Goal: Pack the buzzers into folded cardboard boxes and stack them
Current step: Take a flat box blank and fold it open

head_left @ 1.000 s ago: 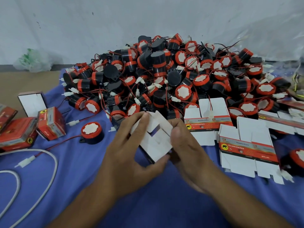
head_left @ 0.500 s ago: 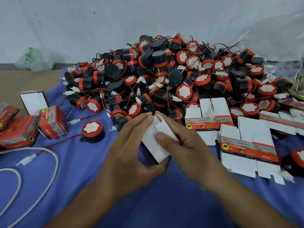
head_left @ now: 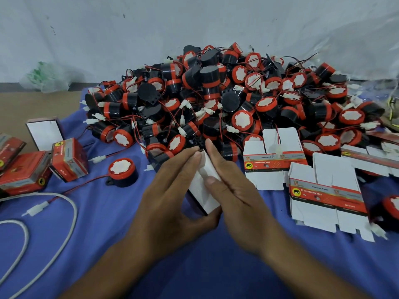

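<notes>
Ok, 1 box [head_left: 204,190] in play, white side up, dead centre over the blue cloth [head_left: 108,238], just in front of the buzzer pile [head_left: 216,93]. Can't tell if it touches the cloth. The left hand [head_left: 170,197] grips it: fingers run along its left side, thumb hooked round the near corner. The right hand [head_left: 237,190] lies flat and isn't clasping: straight fingers along the box's right side, thumb pressing down on the white top flap. Fingertips of both hands nearly meet at the box's far end.

The pile has dozens of buzzers, too many to count. They have black bodies w/ red rings and white faces, plus red and black wires w/ white plugs. 1 loose buzzer [head_left: 122,172] sits apart, left of the hands, face up, its red wire running to a white plug [head_left: 36,209]. 1 more, the edge buzzer [head_left: 391,209], is at far right, partly cut off.

There are 2 unfolded flat boxes right of the hands. The first flat box [head_left: 274,165] is tucked against the pile's edge, and the second flat box [head_left: 326,194] lies nearer, further right. More flat card [head_left: 371,157] sits at the right edge, number unclear.

On the left, 3 closed red boxes [head_left: 69,161] are bunched together, w/ 1 open box [head_left: 44,132] behind them, white inside showing. A white cable [head_left: 72,214] loops across the near-left cloth. 1 plastic bag [head_left: 45,76] w/ green print sits at the foot of the wall [head_left: 194,22].
</notes>
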Action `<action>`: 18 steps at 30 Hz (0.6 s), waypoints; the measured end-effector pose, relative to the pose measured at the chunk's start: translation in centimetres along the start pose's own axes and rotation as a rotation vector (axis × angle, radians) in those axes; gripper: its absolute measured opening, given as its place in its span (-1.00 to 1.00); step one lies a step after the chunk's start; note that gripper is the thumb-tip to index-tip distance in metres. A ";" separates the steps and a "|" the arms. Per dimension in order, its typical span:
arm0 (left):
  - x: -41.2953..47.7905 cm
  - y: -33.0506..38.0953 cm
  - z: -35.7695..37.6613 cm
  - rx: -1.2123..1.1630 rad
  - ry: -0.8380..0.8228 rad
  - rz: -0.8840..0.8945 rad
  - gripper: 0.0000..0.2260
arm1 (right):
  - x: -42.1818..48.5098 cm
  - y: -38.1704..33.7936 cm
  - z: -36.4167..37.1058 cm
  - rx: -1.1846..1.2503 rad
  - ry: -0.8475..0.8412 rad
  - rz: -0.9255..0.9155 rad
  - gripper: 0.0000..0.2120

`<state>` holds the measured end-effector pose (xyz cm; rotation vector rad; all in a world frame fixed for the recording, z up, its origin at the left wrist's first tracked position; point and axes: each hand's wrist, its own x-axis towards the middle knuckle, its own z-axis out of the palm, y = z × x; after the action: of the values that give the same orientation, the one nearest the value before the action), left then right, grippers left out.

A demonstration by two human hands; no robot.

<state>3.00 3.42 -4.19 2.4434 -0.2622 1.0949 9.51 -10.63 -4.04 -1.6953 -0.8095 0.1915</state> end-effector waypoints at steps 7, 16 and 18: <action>-0.2 -0.4 0.2 0.033 0.031 0.039 -0.31 | 0.0 0.1 0.3 -0.010 0.047 -0.053 -0.47; -0.2 -0.2 0.4 0.091 0.067 0.066 -0.34 | 0.6 -0.4 -0.5 0.116 -0.006 -0.025 -0.60; -0.2 -0.1 0.7 0.107 0.067 0.096 -0.35 | 0.7 -0.3 -0.5 0.154 0.015 -0.016 -0.56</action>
<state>3.33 3.14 -4.76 2.5042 -0.3100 1.2600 10.12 -10.57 -3.39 -1.5437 -0.7771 0.2246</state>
